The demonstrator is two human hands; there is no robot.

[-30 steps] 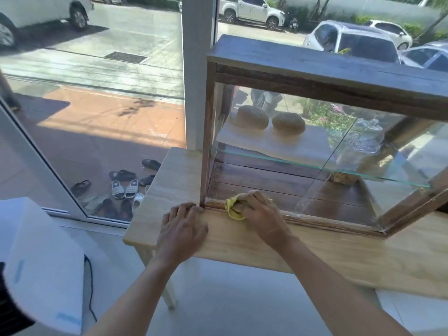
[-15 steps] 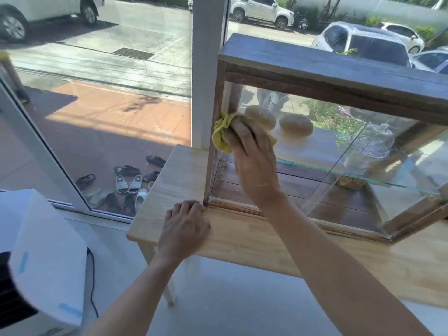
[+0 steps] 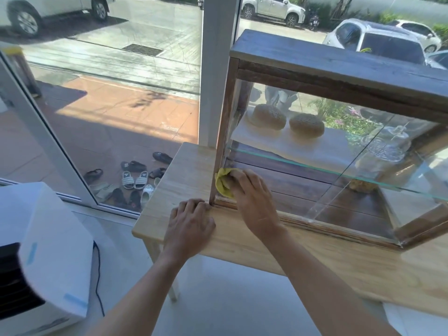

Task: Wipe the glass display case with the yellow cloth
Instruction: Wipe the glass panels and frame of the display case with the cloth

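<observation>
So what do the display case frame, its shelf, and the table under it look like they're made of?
The display case frame looks like dark-stained wood, matte and worn, with visible grain and pale scuffs. Its shelf looks like clear glass: see-through with a greenish edge. The table looks like light, smooth wood, possibly veneer, with pale grain lines. The yellow cloth in the right hand looks like soft fabric.

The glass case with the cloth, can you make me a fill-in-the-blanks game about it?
1. The right hand presses a ____ cloth on the glass case.
2. The left hand rests flat on the wooden ____.
3. On the shelf inside lie ____ round buns.

Missing words: yellow; table; two
</observation>
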